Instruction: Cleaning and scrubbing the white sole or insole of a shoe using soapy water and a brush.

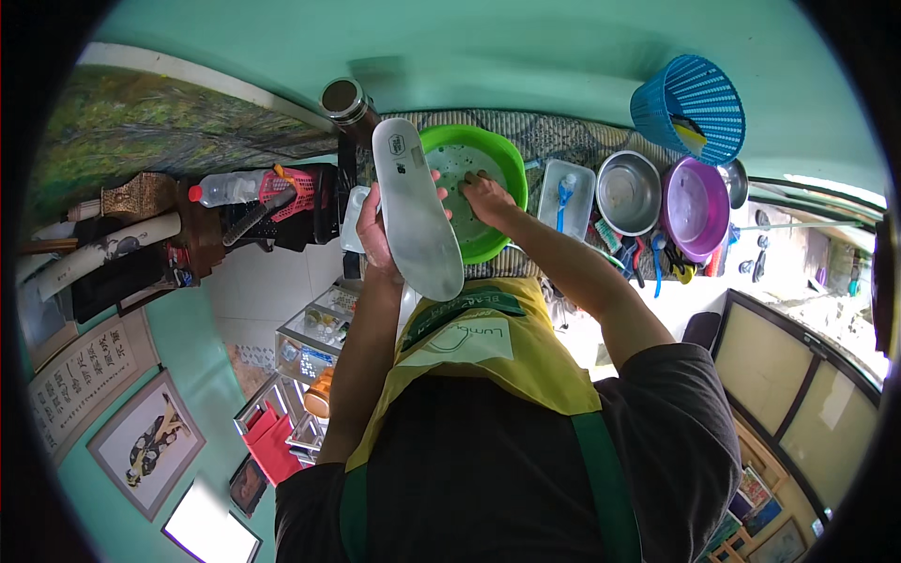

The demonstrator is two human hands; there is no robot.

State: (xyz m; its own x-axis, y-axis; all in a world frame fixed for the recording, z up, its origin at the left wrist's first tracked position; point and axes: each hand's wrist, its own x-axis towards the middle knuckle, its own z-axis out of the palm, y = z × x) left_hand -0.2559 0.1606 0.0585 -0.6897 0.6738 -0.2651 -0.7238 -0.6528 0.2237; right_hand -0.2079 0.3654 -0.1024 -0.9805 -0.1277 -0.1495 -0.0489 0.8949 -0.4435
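My left hand [375, 242] is closed around a long pale grey shoe insole [418, 220] with a dark printed mark near its upper end. It holds the insole tilted upright at the left side of a green basin [519, 174]; some fingertips show past its right edge. The basin contains cloudy, sudsy water with dark specks. My right hand [490, 202] reaches into the basin, its fingers bent and pressed together at the water. Whatever those fingers hold, if anything, is hidden.
Right of the basin stand a clear tray [579, 202] with a blue brush [565, 192], a steel bowl [629, 192] and a purple basin [696, 208]. Several brushes and tools lie in front. A blue basket [690, 108] is behind; a brown flask [347, 105] stands back left.
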